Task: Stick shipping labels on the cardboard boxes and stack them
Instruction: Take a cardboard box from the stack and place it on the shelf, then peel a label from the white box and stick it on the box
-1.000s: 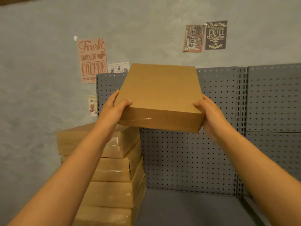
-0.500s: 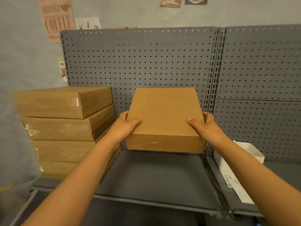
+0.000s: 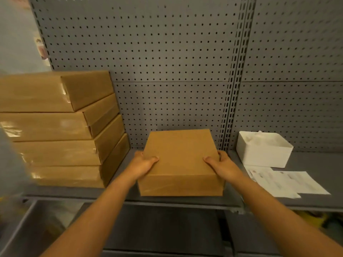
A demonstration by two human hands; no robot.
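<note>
The cardboard box (image 3: 181, 160) sits, seemingly flat, near the grey shelf's (image 3: 185, 200) front edge; left hand (image 3: 143, 164) and right hand (image 3: 222, 164) each keep a closed grip on its sides. Open shelf separates it from the stacked boxes (image 3: 61, 127) leftward and the white tray (image 3: 263, 151) and label sheets (image 3: 284, 182) rightward.

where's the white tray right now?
In the head view the white tray sits on the grey shelf at the right, against the pegboard. It is right of the held box, with the label sheets just in front.
</note>
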